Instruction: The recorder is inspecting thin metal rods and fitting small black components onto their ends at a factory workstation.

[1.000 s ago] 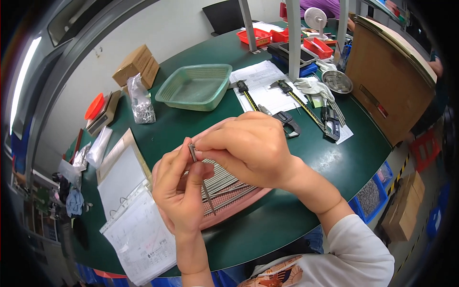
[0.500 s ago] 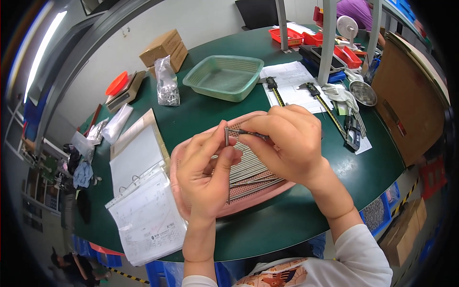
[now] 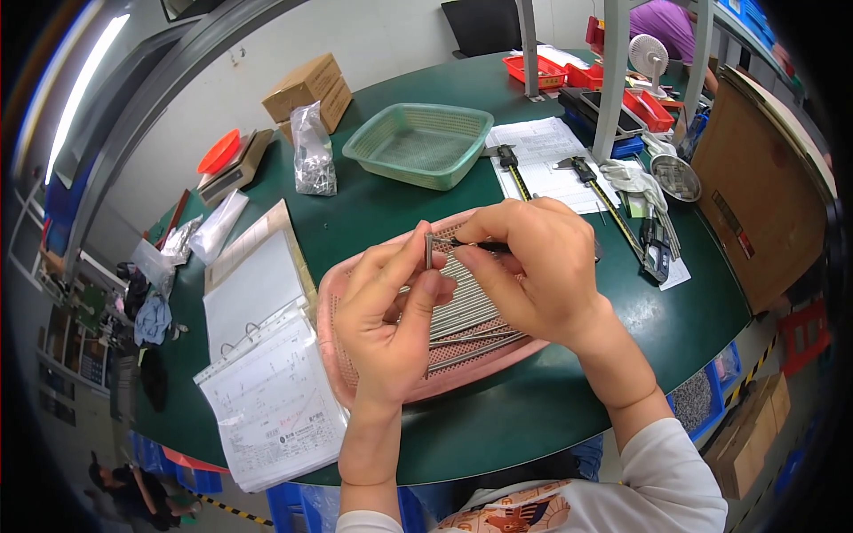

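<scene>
Green table [image 3: 391, 209] bears pink tray [image 3: 333, 306], green basket [image 3: 419, 144], open binder [image 3: 267, 355].

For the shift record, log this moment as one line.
left hand: pinching short metal rod upright | right hand: holding thin dark tool | below: pink tray of rods

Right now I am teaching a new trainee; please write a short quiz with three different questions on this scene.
1. True or false: the left hand holds a short metal rod upright by the fingertips.
2. What lies in the pink tray under the hands? A) metal rods B) paper sheets C) gloves
3. Fill in: the green basket stands beyond the tray, beside a clear ____ of small metal parts.

Key: 1 true. 2 A, the rods lie side by side. 3 bag. The right hand pinches a thin dark tool at the rod.
</scene>
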### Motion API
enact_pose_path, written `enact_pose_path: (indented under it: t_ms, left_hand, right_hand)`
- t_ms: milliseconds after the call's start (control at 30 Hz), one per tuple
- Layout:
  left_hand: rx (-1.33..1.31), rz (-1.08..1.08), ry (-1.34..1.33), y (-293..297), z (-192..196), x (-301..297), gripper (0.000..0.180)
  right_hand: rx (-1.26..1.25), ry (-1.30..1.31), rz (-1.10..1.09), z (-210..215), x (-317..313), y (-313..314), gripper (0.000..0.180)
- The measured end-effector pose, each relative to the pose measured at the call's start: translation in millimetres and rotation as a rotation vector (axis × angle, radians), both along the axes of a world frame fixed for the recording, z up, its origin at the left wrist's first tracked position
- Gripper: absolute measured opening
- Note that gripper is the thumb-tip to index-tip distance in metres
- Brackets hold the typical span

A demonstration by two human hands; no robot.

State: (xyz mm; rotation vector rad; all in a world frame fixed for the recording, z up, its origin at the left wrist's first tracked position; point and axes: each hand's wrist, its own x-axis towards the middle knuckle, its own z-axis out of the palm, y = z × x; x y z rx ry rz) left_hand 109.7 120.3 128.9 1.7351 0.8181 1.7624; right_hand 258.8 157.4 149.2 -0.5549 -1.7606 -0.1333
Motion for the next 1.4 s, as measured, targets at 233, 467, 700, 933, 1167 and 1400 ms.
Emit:
enact_pose_path:
  t_ms: [233,467,700,933,1167,1400]
  left_hand:
    - [-0.014,0.007,0.033,-0.6,0.7,0.1,0.033]
    - [-0.058,0.016,0.019,0.2,-0.9,3.6,0.034]
    - [-0.022,0.031,0.004,3.4,-3.2,1.6,0.032]
    - [-0.01,0.036,0.0,2.7,-1.5,2.1,0.031]
    - [-0.011,0.001,-0.028,2.3,-1.2,0.8,0.031]
    - [-0.018,0.002,0.0,0.9,-0.2,1.2,0.032]
  right_hand:
    - [0.062,-0.014,-0.007,-0.4,1.9,2.8,0.017]
    - [0.058,-0.065,-0.117,-0.6,2.0,-1.9,0.017]
    - [0.015,-0.093,-0.085,1.8,2.7,-3.0,0.015]
    - [0.071,-0.036,0.031,-2.9,0.7,4.7,0.014]
    - [0.073,-0.018,0.037,-1.1,0.9,3.9,0.016]
    - [0.045,-0.018,-0.004,0.0,1.4,3.3,0.014]
